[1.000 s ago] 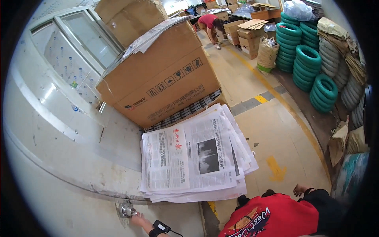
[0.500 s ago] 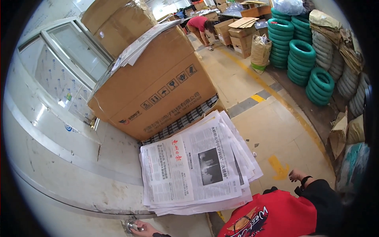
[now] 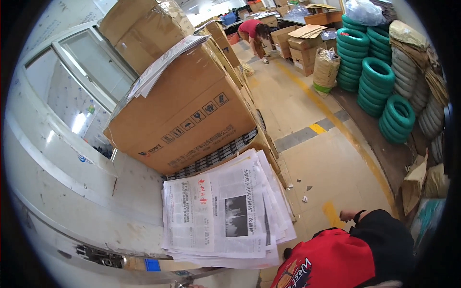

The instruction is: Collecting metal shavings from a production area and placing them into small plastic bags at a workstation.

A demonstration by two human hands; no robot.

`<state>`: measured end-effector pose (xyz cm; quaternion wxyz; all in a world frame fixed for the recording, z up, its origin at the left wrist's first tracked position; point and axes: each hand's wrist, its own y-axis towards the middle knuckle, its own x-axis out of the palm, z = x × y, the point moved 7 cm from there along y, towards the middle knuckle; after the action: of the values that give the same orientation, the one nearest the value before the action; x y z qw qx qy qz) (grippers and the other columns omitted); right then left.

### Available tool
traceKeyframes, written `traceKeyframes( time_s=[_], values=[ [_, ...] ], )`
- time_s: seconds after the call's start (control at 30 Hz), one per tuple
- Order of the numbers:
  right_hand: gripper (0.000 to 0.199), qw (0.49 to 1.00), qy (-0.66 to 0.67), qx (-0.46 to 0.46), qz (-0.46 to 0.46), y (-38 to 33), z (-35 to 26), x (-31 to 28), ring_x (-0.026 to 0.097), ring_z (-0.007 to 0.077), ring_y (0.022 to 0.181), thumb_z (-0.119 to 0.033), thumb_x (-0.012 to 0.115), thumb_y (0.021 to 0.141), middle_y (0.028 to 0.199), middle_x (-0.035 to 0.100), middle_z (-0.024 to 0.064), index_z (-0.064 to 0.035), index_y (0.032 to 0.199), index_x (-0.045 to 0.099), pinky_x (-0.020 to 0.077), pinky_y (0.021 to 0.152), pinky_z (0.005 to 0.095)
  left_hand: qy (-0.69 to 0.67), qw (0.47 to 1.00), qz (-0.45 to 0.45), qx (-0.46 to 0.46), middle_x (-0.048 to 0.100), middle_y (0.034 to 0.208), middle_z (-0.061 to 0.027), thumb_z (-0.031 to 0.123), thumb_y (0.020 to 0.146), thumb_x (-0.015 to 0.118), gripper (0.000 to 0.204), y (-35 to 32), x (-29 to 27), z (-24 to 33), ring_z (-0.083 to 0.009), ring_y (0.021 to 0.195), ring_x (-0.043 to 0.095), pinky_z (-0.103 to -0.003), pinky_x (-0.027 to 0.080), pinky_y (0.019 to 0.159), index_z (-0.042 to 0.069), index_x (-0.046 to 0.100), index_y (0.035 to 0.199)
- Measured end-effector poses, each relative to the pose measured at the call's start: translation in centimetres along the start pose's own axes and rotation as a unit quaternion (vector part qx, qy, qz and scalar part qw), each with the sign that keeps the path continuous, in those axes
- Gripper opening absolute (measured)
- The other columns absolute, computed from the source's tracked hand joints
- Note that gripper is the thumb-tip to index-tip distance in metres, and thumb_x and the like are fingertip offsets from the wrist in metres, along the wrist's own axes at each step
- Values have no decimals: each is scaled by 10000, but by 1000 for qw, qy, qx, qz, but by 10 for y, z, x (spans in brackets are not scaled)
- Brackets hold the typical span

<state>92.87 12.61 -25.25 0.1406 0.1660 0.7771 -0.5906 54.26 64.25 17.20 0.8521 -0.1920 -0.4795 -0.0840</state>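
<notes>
Left hand (image 3: 188, 285) slipped nearly out of view at bottom edge since a second ago, small metal part no longer seen; grip impossible to tell. Right hand (image 3: 346, 215) now raised beside black sleeve, loosely curled, empty. Newspaper stack (image 3: 223, 211) lies unmoved on surface (image 3: 72, 192) between hands, cardboard box (image 3: 185, 113) beyond.

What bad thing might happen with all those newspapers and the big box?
The newspaper stack is fanned out, with sheets overhanging the edge toward the floor, so some may slide off. Loose papers lying on the big cardboard box hang over its edge and could slip down. The person's hands are barely in view.
</notes>
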Motion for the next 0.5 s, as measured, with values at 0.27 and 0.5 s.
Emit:
traceKeyframes(
  time_s=[0.27,0.5],
  values=[
    [197,987,-113,-108,-20,54,-37,-116,604,204,588,-134,486,731,677,642,88,-36,763,653,475,510,349,59,976,-181,103,565,828,3,338,916,391,308,-216,-68,-27,-236,786,420,-372,338,665,135,564,762],
    [214,951,-270,-148,0,19,-87,-109,621,302,731,-81,504,707,788,648,175,31,812,654,482,621,412,151,968,-165,117,566,841,-19,335,907,405,295,-259,-87,-46,-250,799,431,-379,347,675,122,566,781]
  ],
)
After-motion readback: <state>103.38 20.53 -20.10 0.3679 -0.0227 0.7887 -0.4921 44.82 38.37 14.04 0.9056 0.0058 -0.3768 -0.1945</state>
